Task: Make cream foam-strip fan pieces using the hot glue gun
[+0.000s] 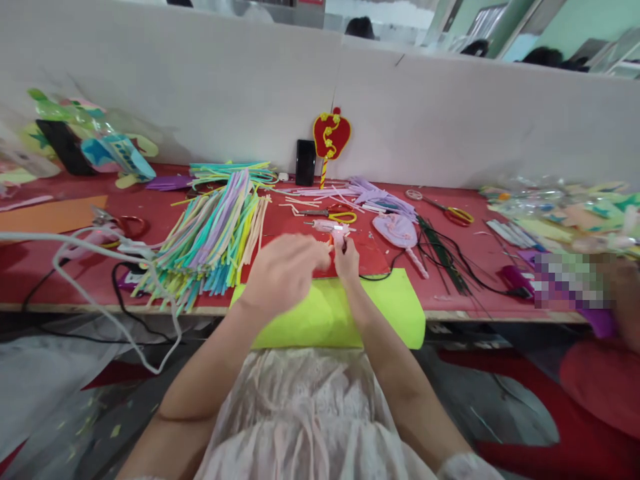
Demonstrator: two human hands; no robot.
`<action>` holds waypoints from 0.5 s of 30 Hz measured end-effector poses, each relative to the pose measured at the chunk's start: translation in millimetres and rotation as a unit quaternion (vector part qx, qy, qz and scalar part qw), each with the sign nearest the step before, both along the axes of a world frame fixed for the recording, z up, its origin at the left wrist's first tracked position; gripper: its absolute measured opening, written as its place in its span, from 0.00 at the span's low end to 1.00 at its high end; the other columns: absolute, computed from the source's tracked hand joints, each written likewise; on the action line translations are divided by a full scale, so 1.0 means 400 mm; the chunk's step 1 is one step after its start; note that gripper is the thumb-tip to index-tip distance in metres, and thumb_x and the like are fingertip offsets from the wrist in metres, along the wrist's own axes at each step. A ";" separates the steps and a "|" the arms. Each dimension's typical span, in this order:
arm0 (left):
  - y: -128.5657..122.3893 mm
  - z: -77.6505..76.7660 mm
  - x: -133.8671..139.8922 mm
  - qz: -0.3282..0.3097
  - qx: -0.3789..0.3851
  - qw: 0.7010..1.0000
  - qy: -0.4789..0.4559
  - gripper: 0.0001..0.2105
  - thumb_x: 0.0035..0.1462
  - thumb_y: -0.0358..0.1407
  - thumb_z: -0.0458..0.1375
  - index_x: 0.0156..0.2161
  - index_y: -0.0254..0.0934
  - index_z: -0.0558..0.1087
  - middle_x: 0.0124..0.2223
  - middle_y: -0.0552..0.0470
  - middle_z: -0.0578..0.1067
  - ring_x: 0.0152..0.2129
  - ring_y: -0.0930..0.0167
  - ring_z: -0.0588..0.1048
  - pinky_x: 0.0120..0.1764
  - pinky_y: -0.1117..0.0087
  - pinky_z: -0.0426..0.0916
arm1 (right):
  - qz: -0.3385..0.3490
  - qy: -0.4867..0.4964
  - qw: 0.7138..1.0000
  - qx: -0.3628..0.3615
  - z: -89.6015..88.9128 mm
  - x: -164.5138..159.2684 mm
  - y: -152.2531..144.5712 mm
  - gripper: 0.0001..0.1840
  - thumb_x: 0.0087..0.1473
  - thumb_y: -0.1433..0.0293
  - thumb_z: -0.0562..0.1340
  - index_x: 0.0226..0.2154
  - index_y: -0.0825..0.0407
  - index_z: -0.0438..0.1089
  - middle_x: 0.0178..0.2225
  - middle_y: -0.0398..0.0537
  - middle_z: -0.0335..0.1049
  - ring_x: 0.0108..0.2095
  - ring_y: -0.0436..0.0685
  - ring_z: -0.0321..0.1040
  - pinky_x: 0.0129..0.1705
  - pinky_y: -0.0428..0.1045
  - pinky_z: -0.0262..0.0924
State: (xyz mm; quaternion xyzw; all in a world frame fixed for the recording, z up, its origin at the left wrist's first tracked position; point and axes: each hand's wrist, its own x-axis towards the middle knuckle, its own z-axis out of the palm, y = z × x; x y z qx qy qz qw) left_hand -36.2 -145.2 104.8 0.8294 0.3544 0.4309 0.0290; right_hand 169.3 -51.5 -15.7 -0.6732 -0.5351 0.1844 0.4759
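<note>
My right hand (346, 259) is wrapped round the grip of a pink hot glue gun (336, 229), whose nozzle points left. Just to its left, my left hand (290, 270) is smeared by motion, with its fingers reaching toward the glue gun. Whether it holds anything is hidden. Under both wrists lies a bright yellow-green felt sheet (395, 307) along the table's front edge. Scissors with yellow handles (343, 215) rest just beyond the glue gun. A lilac pipe-cleaner shape on a stem (396, 231) lies right of my right hand.
Left of my hands is a big pile of pastel pipe cleaners (215, 227). A red and yellow ornament (332, 137) and a black phone (305, 162) stand against the wall. Cables (460, 267) cross the red table (450, 200). A co-worker's arm (627, 293) is at the right.
</note>
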 end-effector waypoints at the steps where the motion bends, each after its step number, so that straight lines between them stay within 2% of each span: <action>1: 0.050 0.003 0.011 0.021 -0.028 0.999 0.024 0.12 0.56 0.27 0.47 0.32 0.40 0.73 0.35 0.51 0.75 0.36 0.69 0.73 0.46 0.66 0.67 | -0.023 -0.002 1.000 -0.001 0.003 0.006 -0.002 0.22 0.58 0.53 0.50 0.45 0.50 0.65 0.37 0.52 0.74 0.36 0.59 0.70 0.40 0.51 0.61; 3: 0.143 -0.037 0.019 0.072 -0.074 0.994 0.035 0.14 0.54 0.23 0.46 0.32 0.39 0.72 0.37 0.50 0.74 0.38 0.69 0.72 0.48 0.66 0.66 | -0.060 0.000 0.998 -0.017 0.010 0.022 -0.006 0.24 0.57 0.51 0.50 0.46 0.50 0.64 0.38 0.53 0.73 0.37 0.60 0.69 0.40 0.52 0.61; 5: 0.209 -0.113 0.014 0.097 -0.127 0.987 0.024 0.14 0.53 0.22 0.47 0.35 0.38 0.73 0.41 0.49 0.74 0.41 0.69 0.72 0.49 0.66 0.66 | -0.088 0.000 0.996 -0.034 0.016 0.041 -0.010 0.27 0.54 0.48 0.53 0.47 0.50 0.64 0.37 0.52 0.72 0.37 0.61 0.69 0.40 0.53 0.61; 7: 0.242 -0.189 0.006 0.090 -0.160 0.982 0.034 0.13 0.54 0.24 0.49 0.40 0.37 0.73 0.45 0.47 0.74 0.45 0.68 0.71 0.53 0.65 0.64 | -0.105 -0.012 0.993 -0.044 0.019 0.059 -0.013 0.32 0.48 0.45 0.58 0.48 0.50 0.63 0.35 0.52 0.71 0.36 0.61 0.69 0.41 0.54 0.61; 9: 0.248 -0.237 0.003 0.061 -0.175 0.982 0.038 0.13 0.56 0.26 0.50 0.44 0.38 0.72 0.49 0.48 0.73 0.49 0.68 0.69 0.56 0.65 0.62 | -0.113 -0.025 0.992 -0.048 0.017 0.073 -0.018 0.37 0.42 0.44 0.61 0.49 0.50 0.62 0.36 0.52 0.71 0.36 0.62 0.69 0.41 0.55 0.61; 11: 0.243 -0.257 0.005 0.037 -0.181 0.982 0.034 0.12 0.57 0.29 0.53 0.45 0.38 0.71 0.52 0.48 0.72 0.52 0.68 0.68 0.58 0.64 0.59 | -0.113 -0.038 0.992 -0.051 0.013 0.085 -0.026 0.40 0.40 0.44 0.62 0.49 0.51 0.61 0.37 0.53 0.71 0.37 0.62 0.68 0.42 0.56 0.61; 15: 0.231 -0.259 0.016 -0.001 -0.193 0.980 0.052 0.13 0.55 0.37 0.58 0.46 0.39 0.71 0.57 0.48 0.69 0.56 0.66 0.65 0.61 0.62 0.56 | -0.121 -0.059 0.990 -0.044 0.000 0.107 -0.052 0.38 0.40 0.44 0.62 0.48 0.51 0.62 0.39 0.54 0.71 0.38 0.62 0.68 0.43 0.56 0.60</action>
